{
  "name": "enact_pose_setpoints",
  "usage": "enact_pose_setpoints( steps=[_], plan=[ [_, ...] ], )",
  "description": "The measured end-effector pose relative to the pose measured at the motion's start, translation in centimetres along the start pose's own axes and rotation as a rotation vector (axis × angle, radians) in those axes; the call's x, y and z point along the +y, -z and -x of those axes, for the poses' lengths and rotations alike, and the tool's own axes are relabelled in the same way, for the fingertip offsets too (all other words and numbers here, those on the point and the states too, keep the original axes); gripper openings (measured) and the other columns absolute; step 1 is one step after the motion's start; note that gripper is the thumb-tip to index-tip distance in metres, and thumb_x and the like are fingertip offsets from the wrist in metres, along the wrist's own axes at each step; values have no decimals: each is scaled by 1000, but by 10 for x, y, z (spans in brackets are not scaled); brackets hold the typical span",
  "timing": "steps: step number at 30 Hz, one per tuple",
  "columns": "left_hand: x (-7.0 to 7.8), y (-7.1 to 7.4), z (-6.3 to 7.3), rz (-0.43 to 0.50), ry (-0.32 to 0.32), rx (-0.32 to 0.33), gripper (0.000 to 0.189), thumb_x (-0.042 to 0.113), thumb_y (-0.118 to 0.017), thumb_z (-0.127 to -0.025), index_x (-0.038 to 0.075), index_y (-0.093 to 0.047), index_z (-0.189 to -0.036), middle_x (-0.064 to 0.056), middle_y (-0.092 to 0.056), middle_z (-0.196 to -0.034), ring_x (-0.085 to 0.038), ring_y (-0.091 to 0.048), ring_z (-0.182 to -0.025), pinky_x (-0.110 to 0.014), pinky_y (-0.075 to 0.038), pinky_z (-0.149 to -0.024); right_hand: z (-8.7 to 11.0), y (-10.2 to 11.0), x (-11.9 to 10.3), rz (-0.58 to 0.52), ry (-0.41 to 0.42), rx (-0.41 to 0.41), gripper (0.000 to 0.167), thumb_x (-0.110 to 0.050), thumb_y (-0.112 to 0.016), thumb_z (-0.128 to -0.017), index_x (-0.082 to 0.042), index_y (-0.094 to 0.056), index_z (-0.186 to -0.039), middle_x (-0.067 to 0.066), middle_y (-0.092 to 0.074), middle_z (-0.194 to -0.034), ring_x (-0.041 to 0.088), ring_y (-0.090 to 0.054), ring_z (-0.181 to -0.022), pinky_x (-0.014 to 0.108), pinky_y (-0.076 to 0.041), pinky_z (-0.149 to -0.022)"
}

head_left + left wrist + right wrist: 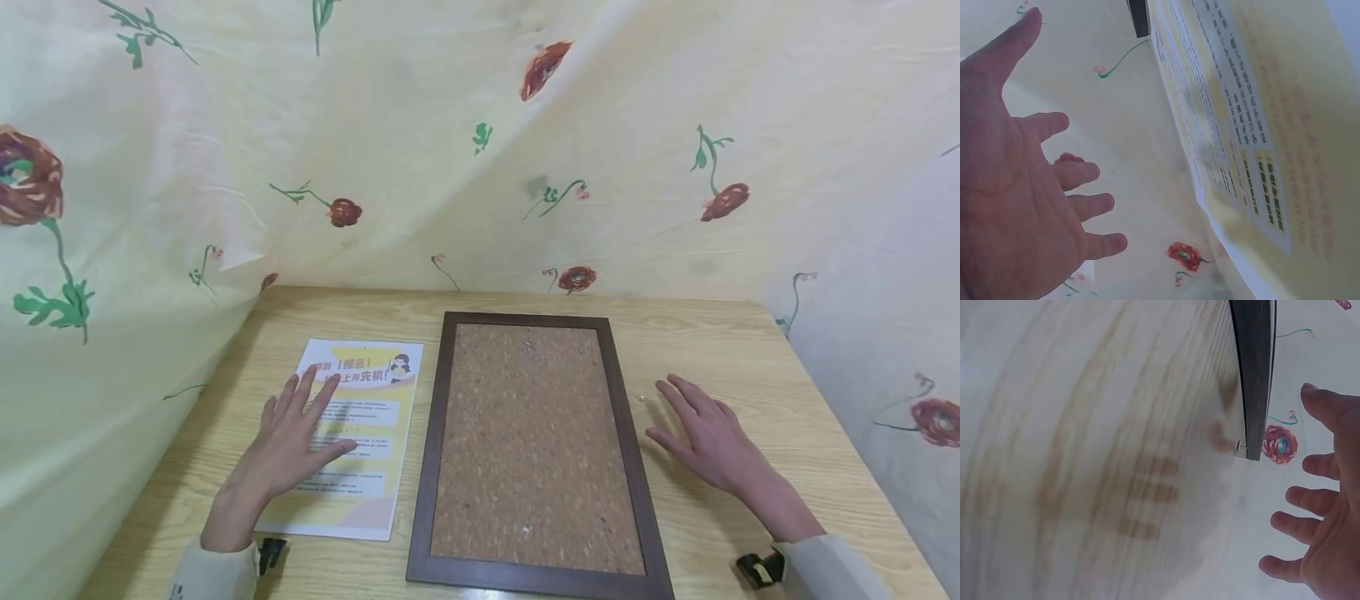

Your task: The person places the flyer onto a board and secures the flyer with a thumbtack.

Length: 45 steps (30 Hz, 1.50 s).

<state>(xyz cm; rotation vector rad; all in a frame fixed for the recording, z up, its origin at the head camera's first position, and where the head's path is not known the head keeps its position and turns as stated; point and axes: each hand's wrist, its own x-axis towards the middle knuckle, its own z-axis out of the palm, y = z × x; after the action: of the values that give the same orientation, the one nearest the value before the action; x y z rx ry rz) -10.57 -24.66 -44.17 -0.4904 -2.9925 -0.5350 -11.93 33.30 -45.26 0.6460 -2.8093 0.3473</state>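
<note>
A cork board [536, 442] in a dark brown frame lies on the wooden table between the two hands. To its left is a printed sheet [360, 500] in yellow and white, with text and a small cartoon figure. My left hand [281, 450] hovers over that sheet, fingers spread and holding nothing; the left wrist view shows the hand [1029, 181] apart from the paper [1241, 125]. Right of the board, my right hand [712, 437] is raised above the table with its fingers extended. Near its fingertips lies a small clear pushpin [641, 398], also visible beside the frame edge [1254, 375].
Small shiny spots show on the cork near its top and bottom; their kind is too small to tell. A pale floral cloth [420, 167] hangs behind the wooden table [757, 367] and along both sides. Dark straps [759, 570] sit at both wrists.
</note>
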Motion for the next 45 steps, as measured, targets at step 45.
enact_pose_setpoints(
  steps=[45],
  plan=[
    [-16, -1, 9, 94, 303, -204, 116, 69, -65, -81, -2, -13, -156, -40, -5, -154, -68, -10, -133, -85, -13, -92, -15, -14, 16, -121, -150, -211, 69, -37, -64, -96, 8, -40, -144, 37, -37, -142, 58, -39, -126, 69, -37, -96]
  ],
)
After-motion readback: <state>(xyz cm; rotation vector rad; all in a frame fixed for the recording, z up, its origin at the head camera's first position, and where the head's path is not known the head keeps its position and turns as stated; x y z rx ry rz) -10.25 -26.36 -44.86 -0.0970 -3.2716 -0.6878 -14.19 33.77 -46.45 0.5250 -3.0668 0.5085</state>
